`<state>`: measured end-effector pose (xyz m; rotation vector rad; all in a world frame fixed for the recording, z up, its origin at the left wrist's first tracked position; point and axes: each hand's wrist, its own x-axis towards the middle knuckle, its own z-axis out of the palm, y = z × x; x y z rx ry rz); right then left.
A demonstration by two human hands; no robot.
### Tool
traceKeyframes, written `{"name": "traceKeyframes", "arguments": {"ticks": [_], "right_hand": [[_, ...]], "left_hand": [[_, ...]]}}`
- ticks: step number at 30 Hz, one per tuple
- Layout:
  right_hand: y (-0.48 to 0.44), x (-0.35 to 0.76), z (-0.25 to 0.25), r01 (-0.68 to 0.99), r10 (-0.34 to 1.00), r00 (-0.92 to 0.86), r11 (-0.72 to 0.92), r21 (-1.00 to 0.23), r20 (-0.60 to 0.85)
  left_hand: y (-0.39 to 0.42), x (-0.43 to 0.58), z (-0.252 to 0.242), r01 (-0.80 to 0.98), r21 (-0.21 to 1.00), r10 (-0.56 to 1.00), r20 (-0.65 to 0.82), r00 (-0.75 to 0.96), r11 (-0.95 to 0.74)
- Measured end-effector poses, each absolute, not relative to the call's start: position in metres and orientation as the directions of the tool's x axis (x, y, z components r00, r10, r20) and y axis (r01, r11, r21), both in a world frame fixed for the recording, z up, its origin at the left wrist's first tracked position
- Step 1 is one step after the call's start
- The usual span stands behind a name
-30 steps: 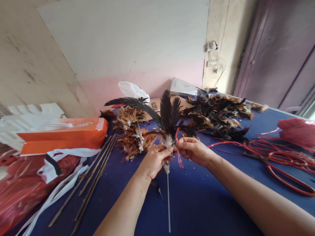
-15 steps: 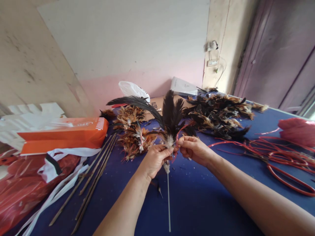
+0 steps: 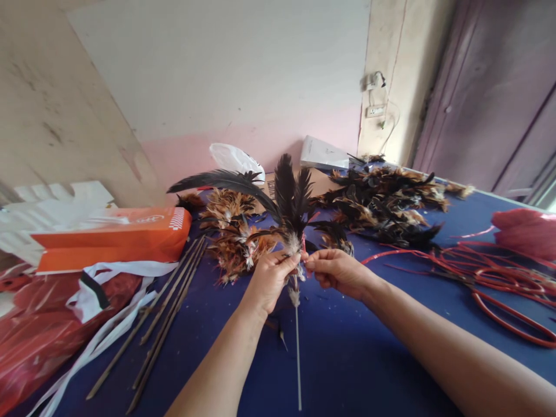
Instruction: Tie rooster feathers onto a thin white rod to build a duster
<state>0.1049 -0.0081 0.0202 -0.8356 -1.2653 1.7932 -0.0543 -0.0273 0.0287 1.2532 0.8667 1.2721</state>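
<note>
My left hand point(image 3: 273, 275) is closed on a feather bundle point(image 3: 289, 211), long black feathers with fluffy pale bases, pinched between thumb and fingers. The feathers stand up and fan out, one long plume reaching to the left. Close beside it, my right hand point(image 3: 339, 269) pinches a thin red plastic strip point(image 3: 303, 242) at the bundle's base. Below the hands a slim pale stick point(image 3: 297, 359) points toward me, with a small fluffy feather point(image 3: 294, 294) at its upper end. Whether the stick joins the bundle is hidden behind my fingers.
Brown feather bunches point(image 3: 243, 249) lie behind my left hand, a larger black-brown heap point(image 3: 386, 202) back right. Red strips point(image 3: 512, 272) and red-handled scissors point(image 3: 512, 318) are at right. Wooden sticks point(image 3: 160, 324), an orange bag point(image 3: 113, 240) and a red plastic bag point(image 3: 39, 341) lie left.
The feather bundle has turned and leans further left. My right hand has shifted slightly left and down, and the red strip now runs closer against the bundle's base.
</note>
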Motion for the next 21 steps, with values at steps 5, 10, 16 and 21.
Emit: {"name": "traceKeyframes", "arguments": {"ticks": [5,10,16,21], "right_hand": [[-0.0084,0.1068,0.0237,-0.228,0.864,-0.496,-0.228,-0.947,-0.089],[-0.0106,0.1063,0.0265,-0.266,0.855,-0.512,-0.252,-0.931,-0.085],[-0.0063,0.1098,0.0236,-0.317,0.882,-0.468,-0.23,-0.92,-0.059],[-0.0042,0.1107,0.0228,-0.32,0.907,-0.419,-0.189,-0.929,-0.04]], "left_hand": [[-0.0276,-0.0551,0.029,-0.2,0.973,0.977,0.151,0.153,-0.119],[-0.0292,-0.054,0.0317,-0.217,0.972,0.977,0.128,0.169,-0.09],[-0.0292,-0.0553,0.0313,-0.226,0.972,0.974,0.115,0.195,-0.069],[-0.0313,-0.0551,0.0336,-0.207,0.978,0.969,0.083,0.234,-0.034]]}}
